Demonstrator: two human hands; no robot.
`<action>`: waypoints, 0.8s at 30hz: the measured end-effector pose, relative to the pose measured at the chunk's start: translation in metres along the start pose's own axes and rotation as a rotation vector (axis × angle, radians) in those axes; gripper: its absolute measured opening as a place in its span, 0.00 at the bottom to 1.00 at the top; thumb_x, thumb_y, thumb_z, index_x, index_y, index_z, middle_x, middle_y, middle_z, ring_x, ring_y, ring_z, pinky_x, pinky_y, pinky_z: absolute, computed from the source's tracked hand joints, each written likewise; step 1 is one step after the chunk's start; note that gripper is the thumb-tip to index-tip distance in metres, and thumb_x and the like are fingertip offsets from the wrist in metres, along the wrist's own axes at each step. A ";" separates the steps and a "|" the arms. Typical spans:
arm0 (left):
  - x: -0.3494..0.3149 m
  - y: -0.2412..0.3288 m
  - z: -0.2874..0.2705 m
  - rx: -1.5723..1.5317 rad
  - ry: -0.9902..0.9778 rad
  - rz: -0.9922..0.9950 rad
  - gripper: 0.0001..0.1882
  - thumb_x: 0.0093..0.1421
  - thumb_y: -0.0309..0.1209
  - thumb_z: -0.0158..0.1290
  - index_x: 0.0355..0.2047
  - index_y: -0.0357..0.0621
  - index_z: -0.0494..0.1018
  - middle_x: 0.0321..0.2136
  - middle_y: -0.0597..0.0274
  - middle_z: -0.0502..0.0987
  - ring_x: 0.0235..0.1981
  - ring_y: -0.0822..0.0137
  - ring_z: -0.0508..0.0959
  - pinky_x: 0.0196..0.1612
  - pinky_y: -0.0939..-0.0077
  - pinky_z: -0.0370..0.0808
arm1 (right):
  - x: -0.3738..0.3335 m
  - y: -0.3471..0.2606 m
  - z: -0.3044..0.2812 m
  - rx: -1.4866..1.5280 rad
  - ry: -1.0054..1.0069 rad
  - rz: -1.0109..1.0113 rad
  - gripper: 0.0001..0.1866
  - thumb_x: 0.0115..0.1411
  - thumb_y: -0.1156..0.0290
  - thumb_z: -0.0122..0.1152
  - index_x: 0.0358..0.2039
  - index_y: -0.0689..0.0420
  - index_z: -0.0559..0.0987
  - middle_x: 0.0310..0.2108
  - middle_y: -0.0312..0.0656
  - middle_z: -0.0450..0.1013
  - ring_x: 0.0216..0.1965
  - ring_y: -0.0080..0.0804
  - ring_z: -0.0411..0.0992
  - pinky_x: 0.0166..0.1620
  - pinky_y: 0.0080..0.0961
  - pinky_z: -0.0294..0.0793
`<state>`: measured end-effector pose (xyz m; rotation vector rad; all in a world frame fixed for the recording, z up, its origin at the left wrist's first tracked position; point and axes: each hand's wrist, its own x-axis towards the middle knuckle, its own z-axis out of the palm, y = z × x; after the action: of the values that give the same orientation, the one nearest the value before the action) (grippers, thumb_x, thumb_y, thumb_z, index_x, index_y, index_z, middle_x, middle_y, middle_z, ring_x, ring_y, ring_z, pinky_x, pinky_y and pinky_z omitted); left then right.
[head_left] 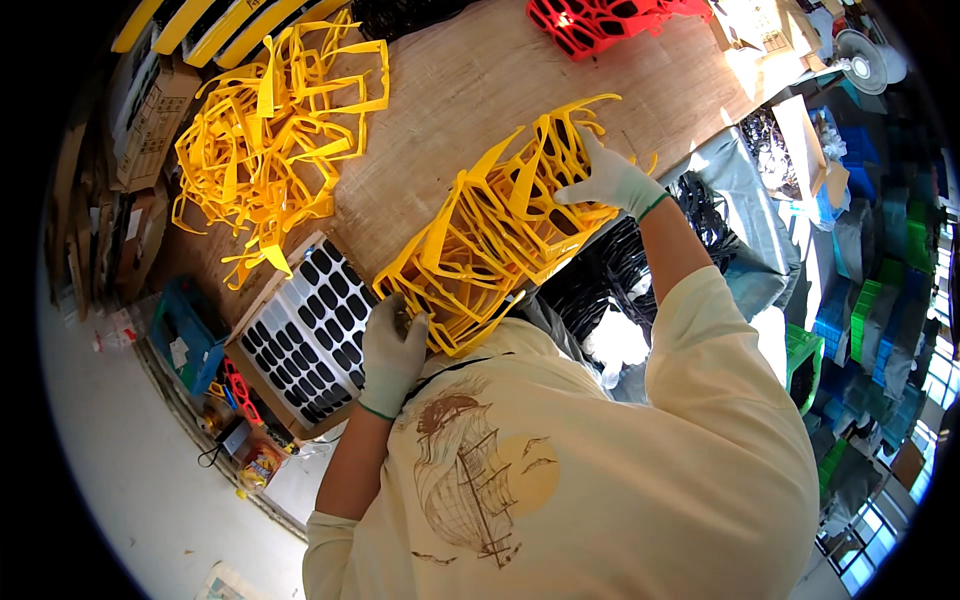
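A long row of yellow glasses frames [470, 250], nested against one another, spans the near edge of the table between my gloved hands. At its left end, my left hand [393, 350] has its fingers curled against the frames. My right hand [612, 178] grips the far right end, with the thumb over the near side and the fingers partly hidden behind the frames. Beside my left hand is an open carton with white sheets of dark lens shapes [310, 330]. A tangled heap of loose yellow frames [260, 150] lies farther left on the wooden table [430, 120].
Red glasses frames [600, 22] lie at the table's far edge. Cardboard boxes [155, 125] stand at the left, above a blue bin [185, 335]. Black frames [610, 275] lie in a heap below the table's right edge. A fan [866, 62] stands at the far right.
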<state>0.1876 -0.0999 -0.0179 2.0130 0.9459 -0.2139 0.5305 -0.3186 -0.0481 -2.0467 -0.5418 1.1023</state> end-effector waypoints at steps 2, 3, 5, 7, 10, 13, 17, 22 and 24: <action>0.011 0.021 0.000 0.114 0.083 0.312 0.24 0.62 0.35 0.57 0.52 0.29 0.71 0.44 0.43 0.78 0.45 0.51 0.79 0.49 0.63 0.76 | 0.007 0.025 0.004 0.042 0.032 -0.044 0.65 0.42 0.64 0.80 0.73 0.63 0.45 0.60 0.56 0.68 0.61 0.43 0.68 0.66 0.32 0.63; 0.020 0.034 0.003 0.169 0.127 0.466 0.23 0.62 0.35 0.57 0.51 0.31 0.72 0.43 0.43 0.78 0.43 0.49 0.80 0.48 0.62 0.77 | 0.009 0.035 0.006 0.061 0.046 -0.067 0.67 0.42 0.64 0.80 0.73 0.63 0.42 0.61 0.57 0.67 0.62 0.44 0.68 0.66 0.32 0.62; 0.043 0.073 0.016 0.160 0.160 0.705 0.21 0.61 0.35 0.58 0.50 0.33 0.73 0.42 0.43 0.77 0.43 0.46 0.78 0.48 0.59 0.76 | 0.004 0.021 0.012 -0.097 0.081 -0.061 0.71 0.41 0.56 0.80 0.73 0.65 0.38 0.60 0.59 0.68 0.63 0.48 0.67 0.66 0.33 0.62; 0.070 0.100 0.041 0.204 0.129 0.760 0.22 0.61 0.38 0.58 0.49 0.35 0.73 0.44 0.44 0.76 0.45 0.46 0.77 0.49 0.56 0.76 | 0.001 0.010 0.020 -0.200 0.118 -0.040 0.72 0.41 0.55 0.78 0.73 0.67 0.37 0.57 0.64 0.70 0.61 0.54 0.69 0.64 0.34 0.65; 0.108 0.140 0.072 0.456 0.005 0.500 0.22 0.62 0.44 0.56 0.49 0.39 0.73 0.46 0.46 0.74 0.49 0.46 0.76 0.52 0.55 0.75 | -0.003 -0.009 0.021 -0.299 0.077 0.058 0.71 0.39 0.57 0.75 0.72 0.68 0.36 0.52 0.66 0.72 0.57 0.57 0.71 0.60 0.35 0.69; 0.129 0.163 0.089 0.679 -0.021 0.406 0.19 0.62 0.43 0.55 0.47 0.44 0.76 0.47 0.51 0.72 0.52 0.51 0.75 0.52 0.56 0.75 | -0.006 -0.005 0.024 -0.269 0.139 0.015 0.68 0.39 0.59 0.71 0.73 0.65 0.37 0.47 0.66 0.74 0.52 0.58 0.74 0.57 0.35 0.71; 0.144 0.171 0.089 0.993 0.100 0.564 0.16 0.61 0.41 0.56 0.43 0.43 0.78 0.49 0.52 0.73 0.54 0.55 0.75 0.50 0.60 0.76 | -0.013 -0.001 0.015 -0.274 0.133 -0.012 0.66 0.40 0.60 0.71 0.73 0.64 0.39 0.46 0.64 0.75 0.50 0.57 0.75 0.57 0.33 0.71; 0.159 0.192 0.086 1.077 -0.081 0.475 0.15 0.62 0.38 0.55 0.42 0.39 0.78 0.52 0.54 0.75 0.47 0.54 0.81 0.47 0.62 0.78 | -0.019 0.008 -0.005 -0.170 0.228 -0.104 0.60 0.43 0.62 0.71 0.72 0.60 0.46 0.47 0.60 0.75 0.49 0.53 0.76 0.57 0.32 0.73; 0.164 0.197 0.083 1.073 -0.119 0.537 0.13 0.63 0.36 0.54 0.42 0.40 0.78 0.50 0.54 0.77 0.44 0.53 0.82 0.46 0.62 0.79 | -0.016 0.016 -0.010 -0.070 0.284 -0.169 0.57 0.44 0.64 0.71 0.70 0.58 0.49 0.48 0.59 0.76 0.49 0.51 0.77 0.57 0.32 0.74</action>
<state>0.4539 -0.1400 -0.0183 3.0861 0.1295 -0.6227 0.5306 -0.3430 -0.0486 -2.1276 -0.6024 0.6883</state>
